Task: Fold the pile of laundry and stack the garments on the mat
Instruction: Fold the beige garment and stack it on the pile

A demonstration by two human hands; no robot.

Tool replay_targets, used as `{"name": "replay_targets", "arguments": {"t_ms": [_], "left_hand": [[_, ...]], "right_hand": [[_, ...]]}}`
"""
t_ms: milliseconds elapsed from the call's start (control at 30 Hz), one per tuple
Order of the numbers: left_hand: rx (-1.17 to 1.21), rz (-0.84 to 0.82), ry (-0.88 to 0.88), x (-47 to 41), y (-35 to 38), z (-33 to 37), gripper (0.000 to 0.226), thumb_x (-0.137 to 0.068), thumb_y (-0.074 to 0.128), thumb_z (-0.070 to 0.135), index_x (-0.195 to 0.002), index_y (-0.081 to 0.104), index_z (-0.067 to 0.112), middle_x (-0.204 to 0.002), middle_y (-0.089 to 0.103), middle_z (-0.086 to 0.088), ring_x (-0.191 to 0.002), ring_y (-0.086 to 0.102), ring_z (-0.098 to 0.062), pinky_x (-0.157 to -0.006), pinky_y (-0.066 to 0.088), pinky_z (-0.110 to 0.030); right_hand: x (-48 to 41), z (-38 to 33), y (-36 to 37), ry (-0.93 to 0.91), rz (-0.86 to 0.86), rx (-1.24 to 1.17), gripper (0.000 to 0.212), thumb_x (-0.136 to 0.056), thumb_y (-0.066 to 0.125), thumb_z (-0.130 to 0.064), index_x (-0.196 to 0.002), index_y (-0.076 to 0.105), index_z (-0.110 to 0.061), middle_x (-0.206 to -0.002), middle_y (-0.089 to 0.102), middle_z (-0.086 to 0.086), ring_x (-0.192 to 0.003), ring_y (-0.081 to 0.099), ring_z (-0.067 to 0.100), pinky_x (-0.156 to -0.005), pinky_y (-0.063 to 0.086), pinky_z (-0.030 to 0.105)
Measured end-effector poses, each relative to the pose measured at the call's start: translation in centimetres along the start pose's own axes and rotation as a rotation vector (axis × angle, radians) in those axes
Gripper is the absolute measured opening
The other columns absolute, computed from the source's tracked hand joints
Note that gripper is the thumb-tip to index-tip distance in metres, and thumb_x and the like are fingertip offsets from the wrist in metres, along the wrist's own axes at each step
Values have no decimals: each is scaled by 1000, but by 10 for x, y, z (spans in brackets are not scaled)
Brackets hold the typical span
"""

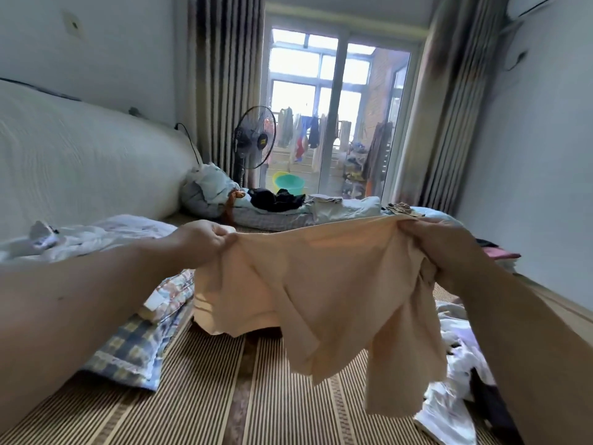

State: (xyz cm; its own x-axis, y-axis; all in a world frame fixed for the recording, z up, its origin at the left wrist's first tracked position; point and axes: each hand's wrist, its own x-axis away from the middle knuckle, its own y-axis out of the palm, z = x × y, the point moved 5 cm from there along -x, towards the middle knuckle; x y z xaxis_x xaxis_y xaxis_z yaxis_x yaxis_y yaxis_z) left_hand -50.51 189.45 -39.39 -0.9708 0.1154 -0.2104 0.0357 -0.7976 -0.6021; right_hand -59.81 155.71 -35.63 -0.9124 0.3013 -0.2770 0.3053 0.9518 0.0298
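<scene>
A pale peach garment [308, 284] hangs spread in the air above the striped mat [199, 390]. My left hand [205, 242] pinches its upper left corner. My right hand [439, 248] grips the bunched upper right corner, and a sleeve dangles below it. A loose pile of white and dark laundry [462, 374] lies on the mat at the right, partly hidden by my right forearm. A pink folded piece [500, 252] shows behind my right hand.
A plaid blue quilt [141, 345] lies on the mat at the left. White bedding [106, 232] sits behind my left arm, below a padded headboard [80, 162]. Dark clothes [276, 200], a standing fan [253, 139] and a glass balcony door [337, 117] are farther back.
</scene>
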Motion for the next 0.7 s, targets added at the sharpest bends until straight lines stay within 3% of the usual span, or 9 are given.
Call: {"name": "replay_targets", "arguments": {"t_ms": [67, 167, 267, 367, 433, 500, 567, 700], "left_hand": [[82, 18, -15, 4, 5, 5, 32, -96, 55, 33, -86, 70, 6, -72, 61, -8, -68, 54, -24, -65, 42, -33], [266, -55, -28, 12, 23, 20, 40, -98, 53, 30, -107, 62, -8, -85, 54, -17, -78, 49, -29, -65, 39, -38], [410, -126, -43, 20, 41, 40, 29, -99, 52, 27, -86, 63, 3, -61, 53, -6, -52, 49, -19, -49, 37, -21], [464, -204, -17, 24, 58, 61, 31, -99, 50, 25, -71, 55, 17, -39, 46, 9, -31, 43, -5, -36, 35, -12], [436, -251, 22, 27, 66, 70, 28, -99, 51, 27, -74, 60, 19, -44, 52, 9, -36, 47, -4, -40, 39, -15], [410, -271, 63, 29, 70, 72, 26, -98, 52, 27, -75, 62, 19, -47, 53, 10, -38, 48, -3, -42, 40, -15], [443, -255, 86, 29, 68, 70, 23, -98, 54, 26, -78, 64, 19, -53, 56, 9, -44, 50, -5, -44, 41, -15], [505, -266, 92, 33, 60, 46, 14, -89, 63, 40, -88, 62, 26, -76, 64, 9, -74, 58, -13, -70, 42, -30]], "right_hand": [[-2, 0, 0, -25, 45, 63, 12, -86, 67, -13, -75, 72, -11, -68, 72, 4, -63, 66, 17, -68, 56, 31], [2, 4, 16, -63, 1, 189, 19, -84, 71, -20, -65, 76, -20, -72, 72, 3, -66, 64, 17, -71, 54, 34], [9, 12, 47, -93, -125, 302, 15, -84, 70, -20, -71, 76, -23, -81, 74, 2, -74, 65, 16, -77, 53, 35], [20, 22, 80, -80, -337, 411, 15, -83, 72, -21, -95, 73, -30, -99, 74, -2, -85, 69, 9, -85, 55, 31], [27, 30, 97, -22, -448, 454, 19, -84, 71, -20, -102, 73, -26, -99, 75, 5, -86, 69, 18, -85, 56, 39], [27, 31, 104, -50, -412, 598, 10, -83, 72, -22, -91, 74, -17, -93, 73, 11, -79, 65, 21, -82, 55, 43], [25, 30, 105, -41, -373, 645, 15, -83, 72, -23, -85, 71, -8, -85, 70, 13, -74, 60, 22, -79, 54, 44], [20, 23, 101, 7, -330, 532, 11, -87, 67, -18, -82, 71, -9, -88, 71, 17, -74, 62, 25, -80, 54, 46]]}}
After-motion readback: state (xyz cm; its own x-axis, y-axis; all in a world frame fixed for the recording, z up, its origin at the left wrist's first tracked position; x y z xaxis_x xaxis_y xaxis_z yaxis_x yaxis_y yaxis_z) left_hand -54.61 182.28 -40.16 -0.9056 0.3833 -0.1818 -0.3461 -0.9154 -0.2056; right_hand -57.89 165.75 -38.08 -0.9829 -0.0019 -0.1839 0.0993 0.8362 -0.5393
